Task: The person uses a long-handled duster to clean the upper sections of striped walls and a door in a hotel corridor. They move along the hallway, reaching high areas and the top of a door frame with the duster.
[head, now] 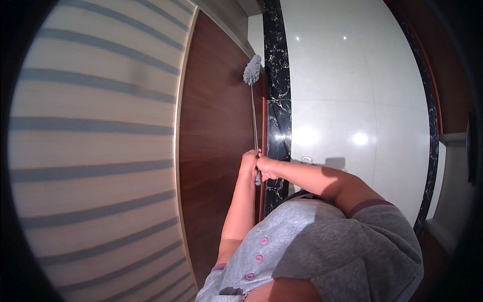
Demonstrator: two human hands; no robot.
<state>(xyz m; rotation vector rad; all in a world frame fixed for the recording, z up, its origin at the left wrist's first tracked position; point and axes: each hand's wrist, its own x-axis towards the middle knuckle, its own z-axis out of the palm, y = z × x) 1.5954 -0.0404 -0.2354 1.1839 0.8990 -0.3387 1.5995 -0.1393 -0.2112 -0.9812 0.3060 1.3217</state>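
Note:
A long-handled duster (252, 70) with a fluffy grey head and a thin metal pole extends away from me along brown wood-grain panelling (215, 113). My left hand (249, 162) is closed around the lower pole, on its panel side. Right beside it, my right hand (267, 167) grips the same part from the other side. The grey end of the handle pokes out below both hands. At the far end, the duster's head is at the panel near its edge; whether it touches the surface I cannot tell.
Striped wallcovering (94, 147) lies left of the panelling, past a pale trim strip (176, 124). A black marbled border (279, 120) runs along the panel's foot. Glossy white floor tiles (332, 75) reach to brown woodwork (456, 94) on the right.

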